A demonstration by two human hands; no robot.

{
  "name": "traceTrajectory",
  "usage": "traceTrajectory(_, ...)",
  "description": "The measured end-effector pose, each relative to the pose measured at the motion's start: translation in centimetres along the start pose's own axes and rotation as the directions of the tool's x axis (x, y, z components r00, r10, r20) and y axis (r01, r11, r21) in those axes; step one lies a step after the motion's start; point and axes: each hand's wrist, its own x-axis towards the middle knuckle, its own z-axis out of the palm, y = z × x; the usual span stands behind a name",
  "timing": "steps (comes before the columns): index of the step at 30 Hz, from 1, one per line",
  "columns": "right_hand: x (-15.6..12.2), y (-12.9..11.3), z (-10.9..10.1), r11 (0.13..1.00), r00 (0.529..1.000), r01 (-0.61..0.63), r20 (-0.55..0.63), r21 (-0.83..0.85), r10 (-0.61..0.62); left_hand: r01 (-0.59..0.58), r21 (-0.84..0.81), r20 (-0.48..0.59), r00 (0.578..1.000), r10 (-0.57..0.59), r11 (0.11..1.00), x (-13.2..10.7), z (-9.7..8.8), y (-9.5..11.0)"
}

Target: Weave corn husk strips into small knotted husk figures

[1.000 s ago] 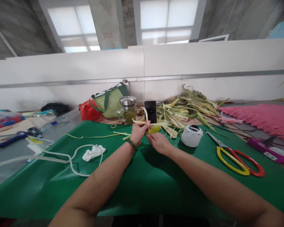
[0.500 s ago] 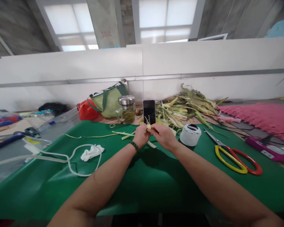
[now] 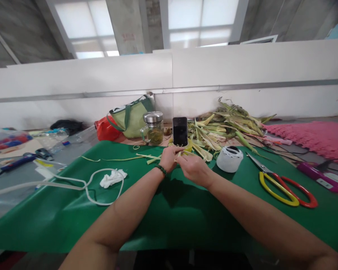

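Observation:
My left hand and my right hand meet over the green mat, in front of an upright phone. Both are closed, with fingertips pinched round a small piece of pale corn husk, mostly covered by the fingers. A dark green bead bracelet circles my left wrist. Loose husk strips lie on the mat to the left of my hands. Behind them, a heap of corn husks spreads towards the wall.
Scissors with yellow and red handles and a white roll lie to the right. A white tube loops round crumpled tissue on the left. A lidded glass jar and a green bag stand behind. Pink fabric lies far right.
My right hand has turned, and its fingers sit slightly lower against the left hand. The husk piece that stuck up between the fingertips now shows less. The view has shifted slightly.

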Motion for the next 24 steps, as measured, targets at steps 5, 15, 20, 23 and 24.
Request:
traceTrajectory(5, -0.3, -0.3, -0.1, 0.998, 0.998, 0.056, -0.012, 0.019, -0.056, 0.023, 0.019, 0.019, 1.0, -0.024, 1.0, 0.3, 0.0, -0.5)
traceTrajectory(15, 0.7, 2.3, -1.3, 0.851, 0.804, -0.345, -0.344, 0.396, 0.486, 0.264, -0.361, 0.126, 0.964, -0.233, 0.894, 0.5, -0.8, 0.5)
traceTrajectory(20, 0.7, 4.2, -1.0, 0.568, 0.773, -0.429, -0.04, 0.702, 0.634, 0.399, -0.438, 0.338, 0.903, -0.264, 0.806, -0.3, -1.0, 1.5)
traceTrajectory(23, 0.6, 4.5, -1.3, 0.35, 0.716, -0.413, 0.063, 0.841, 0.695, 0.453, -0.359, 0.504, 0.83, -0.239, 0.816, -0.7, -1.4, 2.2)
traceTrajectory(24, 0.6, 4.4, -1.4, 0.281, 0.708, -0.414, 0.113, 0.866, 0.697, 0.469, -0.331, 0.544, 0.804, -0.24, 0.819, -0.8, -1.6, 2.3)
